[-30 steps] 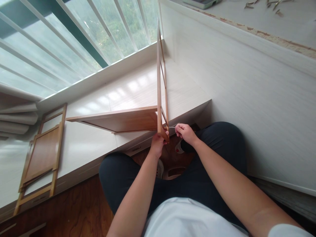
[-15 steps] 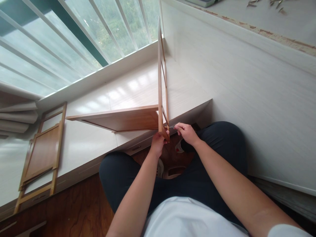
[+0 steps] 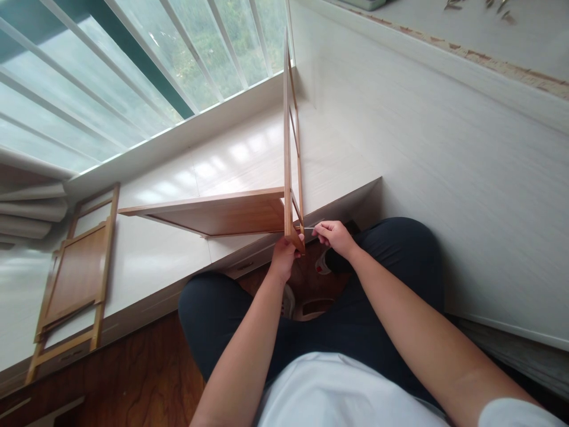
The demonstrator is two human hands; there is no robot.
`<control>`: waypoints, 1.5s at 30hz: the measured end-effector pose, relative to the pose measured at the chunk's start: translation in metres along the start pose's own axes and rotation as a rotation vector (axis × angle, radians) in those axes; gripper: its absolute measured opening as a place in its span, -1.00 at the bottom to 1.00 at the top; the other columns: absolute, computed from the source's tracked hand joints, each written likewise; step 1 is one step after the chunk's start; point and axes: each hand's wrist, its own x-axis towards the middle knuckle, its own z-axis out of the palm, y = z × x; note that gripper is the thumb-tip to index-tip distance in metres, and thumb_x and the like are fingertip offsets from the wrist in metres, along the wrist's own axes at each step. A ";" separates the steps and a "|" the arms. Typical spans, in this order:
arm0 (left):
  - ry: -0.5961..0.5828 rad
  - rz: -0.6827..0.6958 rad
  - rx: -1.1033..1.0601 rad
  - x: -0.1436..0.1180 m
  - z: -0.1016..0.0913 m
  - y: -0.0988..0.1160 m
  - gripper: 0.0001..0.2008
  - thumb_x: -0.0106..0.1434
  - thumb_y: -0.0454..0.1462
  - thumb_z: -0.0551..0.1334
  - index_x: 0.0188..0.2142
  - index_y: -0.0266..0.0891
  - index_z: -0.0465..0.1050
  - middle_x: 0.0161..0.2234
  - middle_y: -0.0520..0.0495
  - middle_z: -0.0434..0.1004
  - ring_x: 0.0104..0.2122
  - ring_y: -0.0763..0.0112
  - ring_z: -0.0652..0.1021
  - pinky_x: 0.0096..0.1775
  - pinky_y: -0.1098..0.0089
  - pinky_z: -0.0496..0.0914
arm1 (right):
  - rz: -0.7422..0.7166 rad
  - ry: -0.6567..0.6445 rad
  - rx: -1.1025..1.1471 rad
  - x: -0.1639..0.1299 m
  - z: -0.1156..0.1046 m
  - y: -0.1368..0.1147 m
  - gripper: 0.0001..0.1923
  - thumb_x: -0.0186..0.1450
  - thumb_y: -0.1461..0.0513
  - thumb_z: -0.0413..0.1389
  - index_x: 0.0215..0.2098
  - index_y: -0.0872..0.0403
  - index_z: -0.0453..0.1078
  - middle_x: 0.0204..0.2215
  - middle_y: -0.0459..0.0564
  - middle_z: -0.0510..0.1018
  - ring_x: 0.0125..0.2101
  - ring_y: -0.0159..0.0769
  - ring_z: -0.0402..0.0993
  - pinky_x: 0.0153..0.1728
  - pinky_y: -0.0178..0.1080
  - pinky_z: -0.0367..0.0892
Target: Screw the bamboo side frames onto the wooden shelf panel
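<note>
A wooden side frame stands upright on the white window ledge, with a brown shelf board joined to it and jutting left. My left hand grips the frame's near bottom corner. My right hand pinches a thin metal tool whose tip meets the frame's right side near that corner. My legs in dark trousers sit below the ledge.
Another wooden frame with a panel lies flat on the ledge at the left. A white cabinet wall rises at the right, with small metal parts on its top. Barred window behind; wood floor below.
My right hand has shifted slightly up and left along with the thin tool at the frame. My left hand keeps its grip on the corner.
</note>
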 end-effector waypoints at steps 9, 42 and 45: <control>-0.007 -0.003 0.007 0.001 -0.003 -0.002 -0.56 -0.02 0.03 0.50 -0.27 -0.19 0.53 -0.43 0.04 0.50 -0.47 0.49 0.43 -0.45 0.46 0.24 | 0.176 -0.104 0.167 0.002 0.000 -0.005 -0.60 0.21 -0.04 0.17 -0.57 0.10 0.39 -0.69 -0.05 0.40 -0.71 -0.44 0.20 -0.71 -0.35 0.04; 0.003 -0.009 0.009 0.002 -0.002 -0.002 -0.56 -0.02 0.00 0.50 -0.24 -0.19 0.54 -0.39 0.02 0.52 -0.45 0.49 0.44 -0.44 0.47 0.27 | -0.273 0.053 -0.313 -0.003 -0.005 0.008 -0.67 0.43 0.05 0.06 -0.37 0.04 0.50 -0.56 -0.13 0.44 -0.47 -0.30 0.36 -0.34 -0.27 0.22; 0.007 -0.009 0.012 0.001 -0.002 -0.002 -0.56 -0.02 0.01 0.50 -0.24 -0.19 0.54 -0.40 0.03 0.52 -0.45 0.49 0.43 -0.44 0.47 0.28 | -0.286 0.065 -0.328 -0.003 -0.005 0.008 -0.70 0.42 0.07 0.07 -0.32 0.04 0.54 -0.57 -0.13 0.44 -0.48 -0.29 0.38 -0.33 -0.26 0.23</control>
